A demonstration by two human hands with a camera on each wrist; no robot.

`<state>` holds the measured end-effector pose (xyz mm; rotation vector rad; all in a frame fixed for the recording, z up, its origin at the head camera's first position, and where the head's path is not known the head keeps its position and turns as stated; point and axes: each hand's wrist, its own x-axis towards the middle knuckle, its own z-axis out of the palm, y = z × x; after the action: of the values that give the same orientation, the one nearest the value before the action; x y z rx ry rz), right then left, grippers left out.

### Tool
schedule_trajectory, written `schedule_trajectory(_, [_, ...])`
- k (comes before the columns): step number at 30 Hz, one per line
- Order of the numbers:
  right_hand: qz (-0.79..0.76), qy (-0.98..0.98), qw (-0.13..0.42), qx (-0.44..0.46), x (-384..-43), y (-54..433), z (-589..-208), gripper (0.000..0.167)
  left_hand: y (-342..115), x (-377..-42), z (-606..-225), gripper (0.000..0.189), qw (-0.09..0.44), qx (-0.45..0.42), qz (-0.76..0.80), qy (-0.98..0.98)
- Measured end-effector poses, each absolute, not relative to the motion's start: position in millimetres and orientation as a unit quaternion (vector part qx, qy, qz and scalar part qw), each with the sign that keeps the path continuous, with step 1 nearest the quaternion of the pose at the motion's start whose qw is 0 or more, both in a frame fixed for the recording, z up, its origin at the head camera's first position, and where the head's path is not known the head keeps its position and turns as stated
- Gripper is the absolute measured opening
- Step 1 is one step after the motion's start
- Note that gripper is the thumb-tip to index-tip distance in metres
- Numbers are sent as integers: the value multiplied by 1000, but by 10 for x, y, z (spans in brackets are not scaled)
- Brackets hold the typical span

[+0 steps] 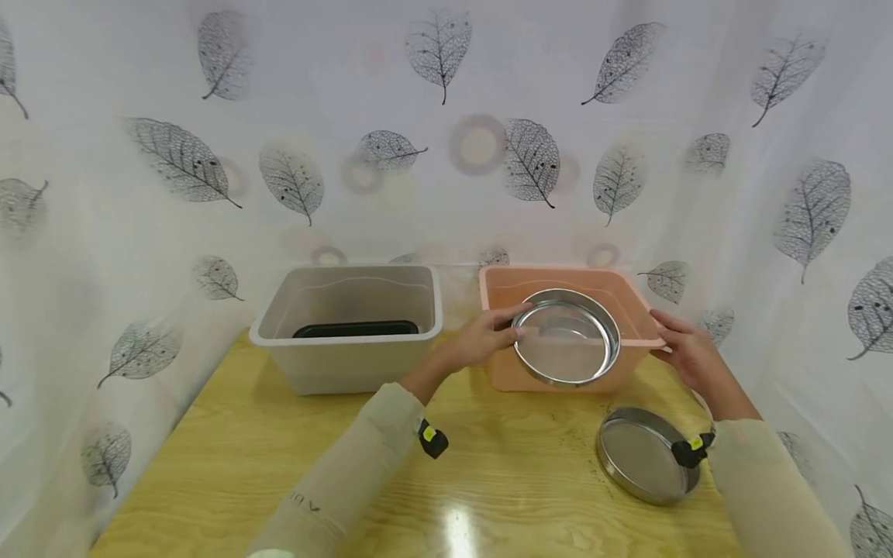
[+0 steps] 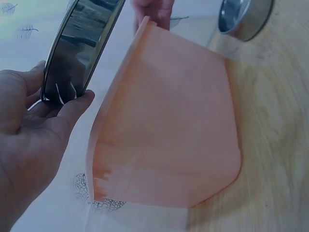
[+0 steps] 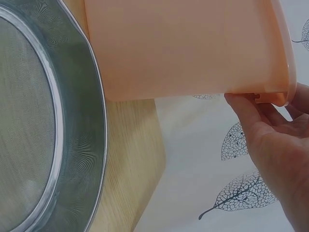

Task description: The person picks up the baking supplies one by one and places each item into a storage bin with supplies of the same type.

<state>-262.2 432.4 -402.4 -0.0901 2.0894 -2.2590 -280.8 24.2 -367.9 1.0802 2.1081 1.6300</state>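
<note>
My left hand (image 1: 481,337) pinches the rim of a round metal sieve (image 1: 567,350), thumb on one side and fingers on the other. The sieve is raised and tilted in front of the pink plastic bin (image 1: 505,373), whose front wall shows through the mesh. In the left wrist view the shiny side of the sieve (image 2: 79,48) sits between thumb and fingers. My right hand (image 1: 691,358) grips the bin's right rim, thumb below the lip in the right wrist view. A second sieve (image 1: 645,457) lies on the table near my right forearm.
Left of the pink bin stands a grey bin (image 1: 349,370) with a black, flat-edged thing (image 1: 356,329) inside. Both bins stand at the back of the wooden table (image 1: 279,434). A white leaf-print curtain (image 1: 377,217) hangs close behind and along the sides.
</note>
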Motion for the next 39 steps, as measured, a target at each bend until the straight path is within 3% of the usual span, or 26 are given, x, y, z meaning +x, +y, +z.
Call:
schedule_trajectory(13, [-713,700,38,-13,-2617,4318,-3984,67,457,-3179,-3608,55,94,368,546,746])
schedule_trajectory(21, [-700,713,37,-25,-2610,4331,-3983,66,644,-3363,-3606,53,115,338,585,728])
schedule_trajectory(30, [-694,719,38,-20,-2624,4330,-3974,67,843,-3552,-3618,54,76,307,549,774])
schedule_trajectory(39, [-707,706,30,-29,-2610,4338,-3988,66,1009,-3686,-3697,54,110,327,520,781])
